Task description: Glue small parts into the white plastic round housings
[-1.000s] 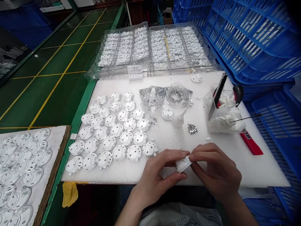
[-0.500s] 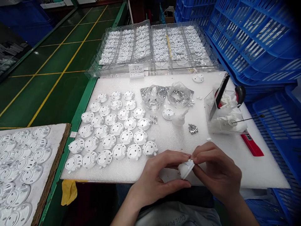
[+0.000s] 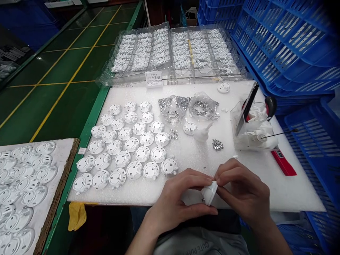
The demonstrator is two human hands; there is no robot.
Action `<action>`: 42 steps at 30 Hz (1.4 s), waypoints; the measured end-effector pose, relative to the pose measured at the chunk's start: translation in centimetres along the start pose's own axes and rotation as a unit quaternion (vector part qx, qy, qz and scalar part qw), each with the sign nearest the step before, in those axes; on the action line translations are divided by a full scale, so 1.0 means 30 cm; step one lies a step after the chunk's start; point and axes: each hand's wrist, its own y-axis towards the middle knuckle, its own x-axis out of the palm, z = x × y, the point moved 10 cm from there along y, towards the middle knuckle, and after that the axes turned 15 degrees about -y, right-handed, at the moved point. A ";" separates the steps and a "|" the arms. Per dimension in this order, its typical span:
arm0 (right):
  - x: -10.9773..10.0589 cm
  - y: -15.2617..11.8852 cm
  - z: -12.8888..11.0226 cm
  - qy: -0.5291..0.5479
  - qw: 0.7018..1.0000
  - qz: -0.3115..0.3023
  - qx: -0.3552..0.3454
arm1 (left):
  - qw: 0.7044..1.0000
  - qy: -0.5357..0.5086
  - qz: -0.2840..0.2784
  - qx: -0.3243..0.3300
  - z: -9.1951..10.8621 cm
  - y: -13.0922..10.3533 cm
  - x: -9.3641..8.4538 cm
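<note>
Left hand (image 3: 183,194) is pinching a white part (image 3: 209,193), right hand (image 3: 242,191) is touching its top edge, can't really tell if it's gripping.

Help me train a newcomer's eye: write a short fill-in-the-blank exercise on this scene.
1. Between the left hand and right hand is a part coloured ____.
2. In the picture, the bottle stands to the ____ of the clear box.
3. The colour of the large crate at upper right is ____.

Missing words: white; left; blue.
</note>
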 end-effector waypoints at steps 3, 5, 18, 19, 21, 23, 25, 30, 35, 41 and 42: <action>-0.001 0.003 -0.001 0.000 1.000 0.000 0.002 | 0.999 0.001 0.019 -0.043 -0.004 0.003 -0.010; 0.001 0.005 -0.004 0.004 1.000 -0.004 0.000 | 0.994 0.001 0.033 -0.099 -0.015 0.003 -0.018; 0.010 0.025 -0.084 0.015 0.999 -0.045 -0.018 | 0.948 -0.222 0.146 -0.176 -0.068 -0.084 -0.011; 0.008 0.036 -0.092 0.010 0.999 -0.048 -0.022 | 0.927 -0.279 0.165 -0.190 -0.088 -0.099 0.006; -0.015 0.071 -0.084 -0.040 0.999 -0.023 -0.012 | 0.883 -0.371 0.201 -0.206 -0.117 -0.123 0.041; -0.049 0.120 -0.049 -0.140 0.989 0.031 0.018 | 0.846 -0.424 0.245 -0.210 -0.133 -0.143 0.061; -0.055 0.171 -0.008 -0.234 0.970 0.057 0.044 | 0.814 -0.450 0.295 -0.220 -0.151 -0.166 0.068; -0.007 0.230 0.061 -0.231 0.971 0.024 0.049 | 0.752 -0.495 0.366 -0.237 -0.184 -0.190 0.070; -0.027 0.183 0.088 0.102 0.987 0.041 0.122 | 0.726 -0.518 0.383 -0.242 -0.192 -0.169 0.074; 0.015 0.173 0.120 0.202 0.962 0.009 0.182 | 0.737 -0.503 0.383 -0.240 -0.194 -0.169 0.076; 0.010 0.175 0.132 0.202 0.961 0.018 0.187 | 0.741 -0.497 0.384 -0.240 -0.199 -0.172 0.075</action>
